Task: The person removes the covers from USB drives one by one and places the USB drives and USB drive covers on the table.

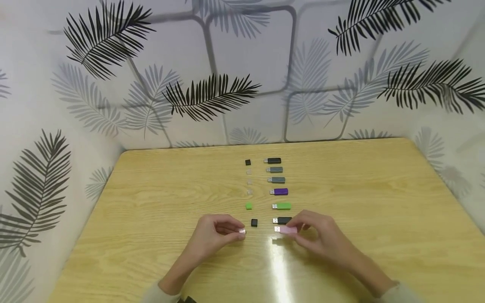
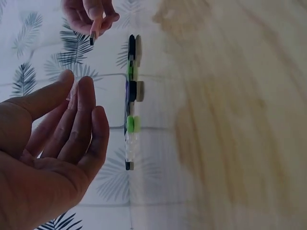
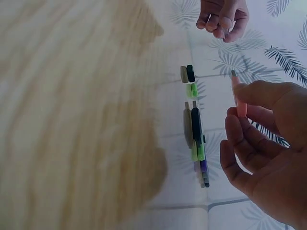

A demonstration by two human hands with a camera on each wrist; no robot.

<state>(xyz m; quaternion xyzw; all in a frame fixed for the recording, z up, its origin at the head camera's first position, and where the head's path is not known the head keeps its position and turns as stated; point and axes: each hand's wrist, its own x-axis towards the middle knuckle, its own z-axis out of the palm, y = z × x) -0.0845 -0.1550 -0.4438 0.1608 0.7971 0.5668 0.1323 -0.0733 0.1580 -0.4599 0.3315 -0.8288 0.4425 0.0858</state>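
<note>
My left hand (image 1: 215, 235) pinches a small clear cap (image 1: 242, 231) between thumb and fingertips; the fingers mostly cover it in the left wrist view. Across from it, my right hand (image 1: 322, 236) holds a pink USB stick (image 1: 289, 230) between thumb and index finger, its metal plug pointing left toward the cap. Stick and cap are apart, and the stick's shadow falls on the table below it. Just behind the pink stick lies a black USB stick (image 1: 282, 220), partly overlapped by the right fingers. A black cap (image 1: 254, 223) lies beyond the left fingertips.
On the wooden table (image 1: 170, 181), a column of USB sticks runs back: green (image 1: 283, 206), purple (image 1: 281, 192), two grey (image 1: 278, 180) and black (image 1: 274, 160). Left of them lie a green cap (image 1: 249, 206), three clear caps (image 1: 249, 192) and a black cap (image 1: 248, 162). A leaf-patterned wall stands behind.
</note>
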